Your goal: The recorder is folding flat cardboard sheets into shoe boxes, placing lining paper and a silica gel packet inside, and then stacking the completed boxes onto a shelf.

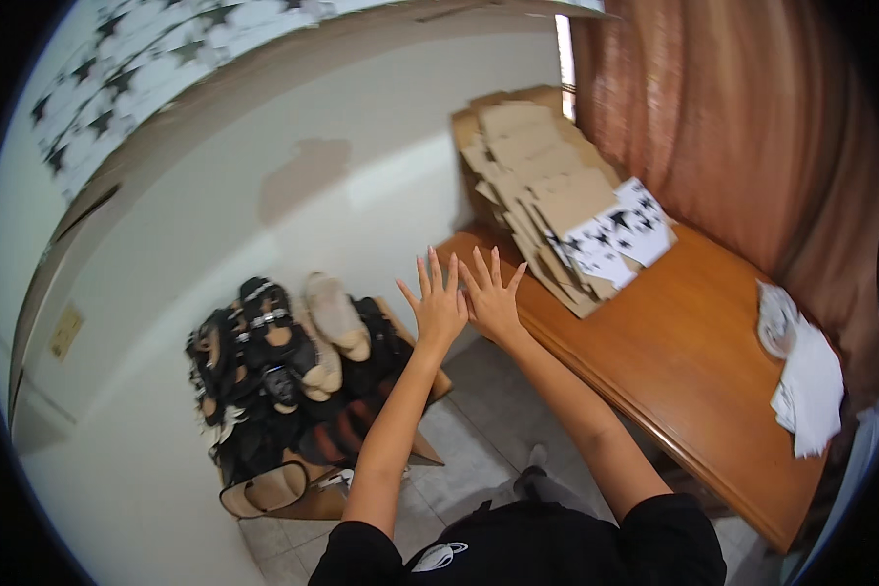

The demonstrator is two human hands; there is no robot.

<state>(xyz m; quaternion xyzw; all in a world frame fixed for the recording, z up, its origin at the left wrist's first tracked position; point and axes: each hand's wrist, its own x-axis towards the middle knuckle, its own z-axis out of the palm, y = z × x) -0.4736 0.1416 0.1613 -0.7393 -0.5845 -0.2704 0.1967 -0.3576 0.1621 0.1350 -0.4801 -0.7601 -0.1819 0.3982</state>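
In head view, I'm holding both arms out in front, palms turned away, backs facing me. My L hand [439, 311] is hanging in mid-air w/ fingers straight & spread wide, gripping nothing; my R hand [495, 303] is doing the same right next to it, thumbs meeting or nearly so, can't tell if they're actually touching. Beyond my R hand, a bit to the R, a cardboard stack [557, 186] is lying on the far L end of the wood table [654, 356], pieces fanning unevenly, w/ a white star-print sheet [615, 234] sitting on its near R part. On the table's R side a crumpled clear bag [776, 320] & some white sheets [813, 381] are lying together, material unclear. Brown curtain [742, 127] is hanging behind the table. To the L of my L hand, shoes [337, 313], mostly black plus a few cream ones, are piling up on a cardboard box [317, 505] by the pale wall [391, 146]. Gray tile floor [474, 420] is showing btwn box & table, below my forearms. Star-print paper [156, 73] is also running along the far L, up high.
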